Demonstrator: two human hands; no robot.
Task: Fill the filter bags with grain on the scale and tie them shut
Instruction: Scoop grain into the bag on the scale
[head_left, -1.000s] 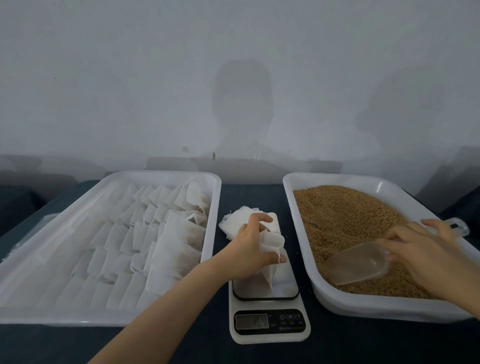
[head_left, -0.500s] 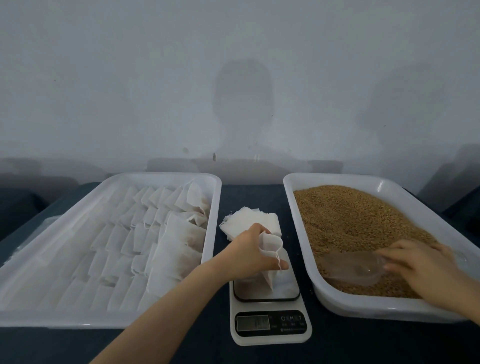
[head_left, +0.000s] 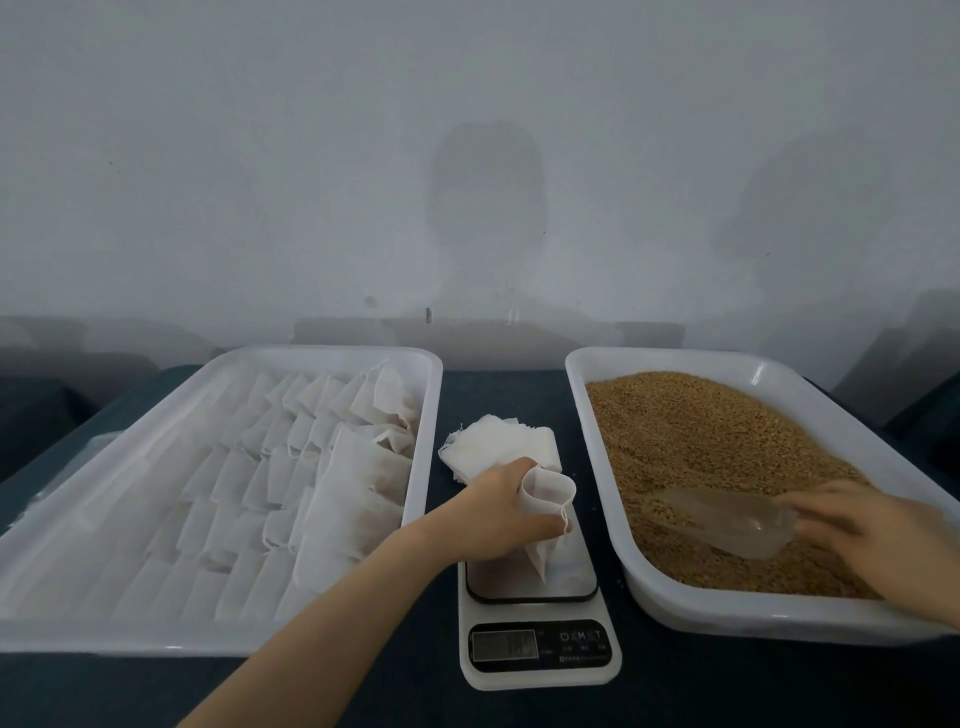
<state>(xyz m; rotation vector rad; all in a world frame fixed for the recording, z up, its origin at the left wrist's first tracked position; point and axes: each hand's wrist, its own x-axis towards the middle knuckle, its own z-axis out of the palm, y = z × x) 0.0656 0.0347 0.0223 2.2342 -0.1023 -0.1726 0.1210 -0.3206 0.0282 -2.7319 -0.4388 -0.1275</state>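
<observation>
Left hand (head_left: 498, 512) grips a filter bag (head_left: 548, 493) over the scale (head_left: 540, 649), right hand (head_left: 872, 535) holds the scoop (head_left: 727, 519) in grain (head_left: 701, 431); spare bags (head_left: 498, 441) behind.

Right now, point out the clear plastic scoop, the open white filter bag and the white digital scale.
clear plastic scoop (head_left: 727, 519), head view, bowl.
open white filter bag (head_left: 549, 488), head view, mouth.
white digital scale (head_left: 504, 646), head view, display.

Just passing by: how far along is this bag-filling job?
Done, it seems: rows of bags lie in the left tray. In hand: the left hand holds an open bag on the scale while the right hand digs the scoop into the grain. Left: filling, tying, then the stack of empty bags behind the scale.
</observation>
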